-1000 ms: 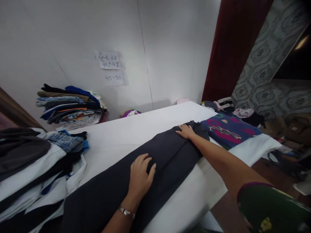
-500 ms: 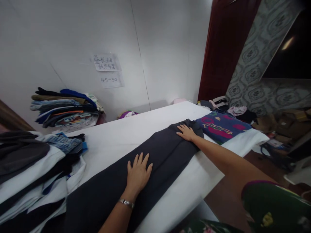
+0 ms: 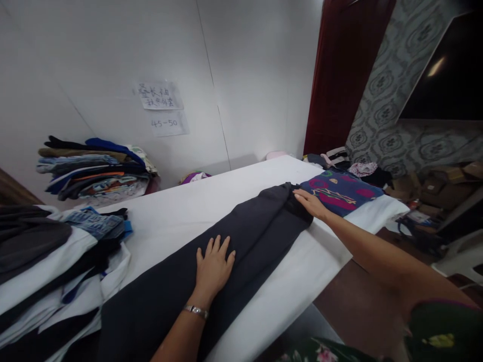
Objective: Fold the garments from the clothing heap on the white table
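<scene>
A pair of dark grey trousers (image 3: 241,226), folded lengthwise, stretches diagonally over the white-covered table from the lower left towards the back right. My left hand (image 3: 214,264) lies flat on the middle of the trousers, fingers spread, with a metal bracelet at the wrist. At the far, gathered waist end, my right hand (image 3: 311,202) touches the cloth with its fingers stretched out and close together. Its thumb is hidden. Just beyond that hand lies a blue garment (image 3: 341,193) with magenta patches.
Heaped clothes (image 3: 37,281) cover the left side of the white table cloth (image 3: 169,211). Behind them stands a tall stack of folded clothes (image 3: 96,166) by the wall. More clothes (image 3: 362,170) lie at the back right, with cardboard boxes (image 3: 439,186) beyond the table.
My right hand has slid right, from flat on the trousers to their waist end, where the cloth now shows a dark fold. My left hand stays put. The view has shifted slightly.
</scene>
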`<state>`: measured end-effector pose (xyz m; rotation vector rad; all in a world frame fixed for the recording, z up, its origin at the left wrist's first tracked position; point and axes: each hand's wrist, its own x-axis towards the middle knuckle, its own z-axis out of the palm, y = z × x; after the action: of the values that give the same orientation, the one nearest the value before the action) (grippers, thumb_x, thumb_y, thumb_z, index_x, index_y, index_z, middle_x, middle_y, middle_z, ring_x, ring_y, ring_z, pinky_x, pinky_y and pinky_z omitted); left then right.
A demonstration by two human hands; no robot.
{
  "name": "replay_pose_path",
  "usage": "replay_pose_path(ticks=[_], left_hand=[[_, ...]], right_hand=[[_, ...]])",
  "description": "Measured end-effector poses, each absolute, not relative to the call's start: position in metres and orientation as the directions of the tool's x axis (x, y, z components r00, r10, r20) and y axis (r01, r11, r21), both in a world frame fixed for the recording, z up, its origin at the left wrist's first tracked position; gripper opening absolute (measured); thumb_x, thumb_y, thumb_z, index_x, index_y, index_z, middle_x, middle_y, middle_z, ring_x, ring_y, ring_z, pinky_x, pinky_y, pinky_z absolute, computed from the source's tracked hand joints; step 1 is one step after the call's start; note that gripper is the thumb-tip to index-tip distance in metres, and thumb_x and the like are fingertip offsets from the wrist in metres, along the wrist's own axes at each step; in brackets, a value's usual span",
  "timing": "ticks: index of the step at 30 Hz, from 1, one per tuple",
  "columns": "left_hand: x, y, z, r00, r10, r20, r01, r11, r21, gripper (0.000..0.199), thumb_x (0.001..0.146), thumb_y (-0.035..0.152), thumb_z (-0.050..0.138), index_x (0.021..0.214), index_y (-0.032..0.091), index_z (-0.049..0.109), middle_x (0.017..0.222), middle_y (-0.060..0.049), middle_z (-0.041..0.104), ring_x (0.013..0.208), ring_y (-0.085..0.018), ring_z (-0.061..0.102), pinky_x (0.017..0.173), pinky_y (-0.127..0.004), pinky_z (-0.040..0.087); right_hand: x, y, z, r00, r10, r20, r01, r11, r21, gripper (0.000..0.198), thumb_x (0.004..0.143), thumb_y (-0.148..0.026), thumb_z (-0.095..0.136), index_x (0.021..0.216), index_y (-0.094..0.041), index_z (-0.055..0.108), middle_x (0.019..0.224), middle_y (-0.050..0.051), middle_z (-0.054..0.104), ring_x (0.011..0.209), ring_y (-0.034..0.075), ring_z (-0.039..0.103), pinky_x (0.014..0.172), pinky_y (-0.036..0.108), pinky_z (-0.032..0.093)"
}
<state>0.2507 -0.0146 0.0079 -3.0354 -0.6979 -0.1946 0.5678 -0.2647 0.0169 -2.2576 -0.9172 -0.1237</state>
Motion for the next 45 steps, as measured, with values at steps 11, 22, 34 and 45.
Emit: replay_pose_path(ticks=[11,22,34,45], left_hand=[[0.251,-0.015,0.008,0.893,0.432,0.122,0.439,-0.898,-0.032,0.052,0.095,0.039,0.035,0.145,0.025,0.044,0.151,-0.01,0.041,0.141,-0.03,0.034,0.11,-0.059,0.026],[0.251,-0.016,0.008,0.899,0.426,0.107,0.432,-0.901,-0.044,0.051,0.096,0.039,0.035,0.144,0.025,0.044,0.151,-0.01,0.042,0.141,-0.029,0.034,0.111,-0.059,0.025],[0.251,-0.017,0.006,0.9,0.42,0.119,0.426,-0.904,-0.03,0.052,0.095,0.039,0.035,0.144,0.025,0.045,0.151,-0.01,0.041,0.141,-0.031,0.033,0.11,-0.06,0.025],[0.25,-0.018,0.008,0.893,0.438,0.101,0.441,-0.897,-0.011,0.051,0.095,0.038,0.036,0.144,0.025,0.045,0.151,-0.01,0.041,0.141,-0.03,0.034,0.111,-0.059,0.024]], right_hand=[[0.579,-0.291,-0.003,0.657,0.673,0.339,0.749,-0.53,-0.399,0.041,0.092,-0.038,0.05,0.127,-0.021,0.063,0.137,0.007,0.057,0.138,0.026,0.039,0.114,0.048,0.033],[0.604,-0.228,0.019,0.657,0.716,0.238,0.752,-0.596,-0.283,0.033,0.088,-0.03,0.059,0.118,-0.02,0.067,0.119,0.007,0.068,0.113,0.023,0.059,0.101,0.034,0.041],[0.602,-0.233,0.01,0.687,0.704,0.178,0.722,-0.635,-0.274,0.038,0.092,-0.036,0.05,0.122,-0.021,0.067,0.127,0.007,0.065,0.119,0.025,0.056,0.104,0.036,0.041],[0.539,-0.183,0.054,0.539,0.713,0.448,0.838,-0.504,-0.207,0.056,0.098,-0.051,0.031,0.148,-0.027,0.039,0.16,0.004,0.023,0.148,0.028,0.01,0.116,0.055,0.012]])
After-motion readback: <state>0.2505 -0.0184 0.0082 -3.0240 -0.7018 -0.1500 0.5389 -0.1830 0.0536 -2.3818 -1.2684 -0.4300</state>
